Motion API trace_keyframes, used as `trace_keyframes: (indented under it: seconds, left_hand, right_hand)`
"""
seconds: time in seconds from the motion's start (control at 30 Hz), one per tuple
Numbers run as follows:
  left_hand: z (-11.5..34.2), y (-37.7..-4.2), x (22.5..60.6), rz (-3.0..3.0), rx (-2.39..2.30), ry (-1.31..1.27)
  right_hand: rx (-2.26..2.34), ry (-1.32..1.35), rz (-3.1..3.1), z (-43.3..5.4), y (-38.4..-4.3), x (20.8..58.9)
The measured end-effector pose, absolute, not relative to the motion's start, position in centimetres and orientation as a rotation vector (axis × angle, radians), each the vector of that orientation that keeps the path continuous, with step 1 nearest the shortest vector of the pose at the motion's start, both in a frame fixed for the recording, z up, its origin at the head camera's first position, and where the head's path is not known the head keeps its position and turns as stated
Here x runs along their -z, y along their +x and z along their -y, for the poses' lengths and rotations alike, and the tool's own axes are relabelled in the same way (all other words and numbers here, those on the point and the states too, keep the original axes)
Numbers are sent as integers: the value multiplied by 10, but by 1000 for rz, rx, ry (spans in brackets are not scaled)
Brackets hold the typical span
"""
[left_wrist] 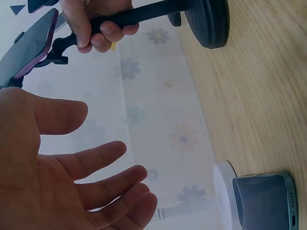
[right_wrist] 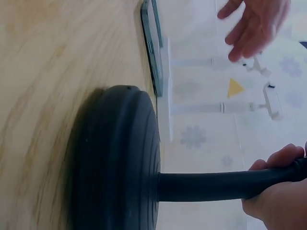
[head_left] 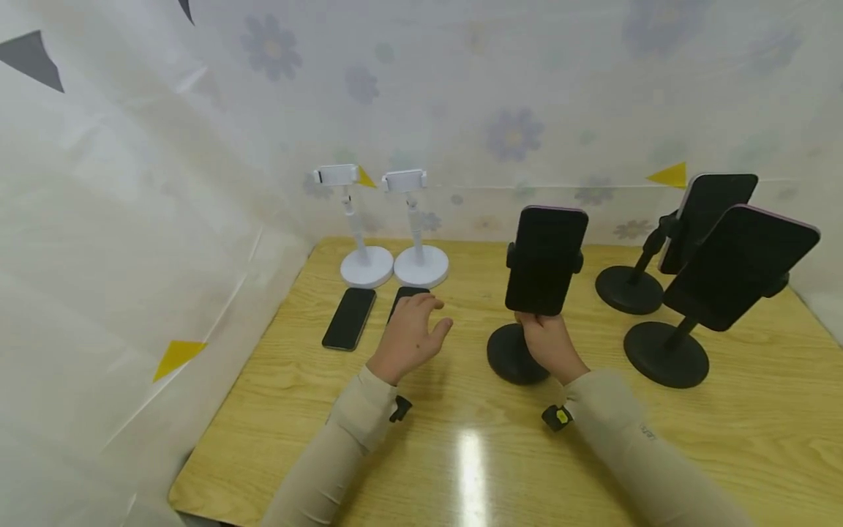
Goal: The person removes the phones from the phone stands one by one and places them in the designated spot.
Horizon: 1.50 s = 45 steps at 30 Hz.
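Note:
My right hand (head_left: 549,342) grips the upright pole (right_wrist: 206,187) of a black phone stand, fingers wrapped round it just under the clamped phone (head_left: 548,260). The stand's round black base (right_wrist: 120,163) is at the table surface. To the left, my left hand (head_left: 411,333) is in the air with fingers spread and slightly bent, nothing in it; its palm (left_wrist: 43,191) shows in the left wrist view. It partly covers a dark phone (head_left: 410,292) in the head view. Another dark phone (head_left: 350,319) lies flat beside that one.
Two white phone stands (head_left: 366,267) (head_left: 421,267) with no phones in their clamps stand at the back left. On the right are two black stands (head_left: 629,290) (head_left: 667,355) holding phones. A floral sheet (head_left: 461,95) hangs behind the wooden table (head_left: 263,446).

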<state>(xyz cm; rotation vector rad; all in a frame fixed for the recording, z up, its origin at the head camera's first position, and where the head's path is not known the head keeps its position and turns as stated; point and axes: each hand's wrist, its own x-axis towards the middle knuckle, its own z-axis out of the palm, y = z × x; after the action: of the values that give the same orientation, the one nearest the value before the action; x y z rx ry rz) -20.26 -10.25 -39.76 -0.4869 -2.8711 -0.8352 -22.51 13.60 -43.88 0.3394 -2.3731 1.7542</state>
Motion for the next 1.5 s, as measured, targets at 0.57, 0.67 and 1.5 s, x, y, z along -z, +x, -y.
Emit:
trace_keyframes:
  seconds: [0.57, 0.67, 1.5]
  left_hand:
    - [98, -201, 397, 2831, 861, -505]
    - [96, -202, 397, 2813, 859, -525]
    - [93, -204, 391, 2702, 981, -559]
  right_hand:
    - [-1725, 353, 2526, -104, -205, 433]
    - [-1722, 387, 2515, -103, -205, 434]
    - [-1579, 497, 2740, -127, -198, 427]
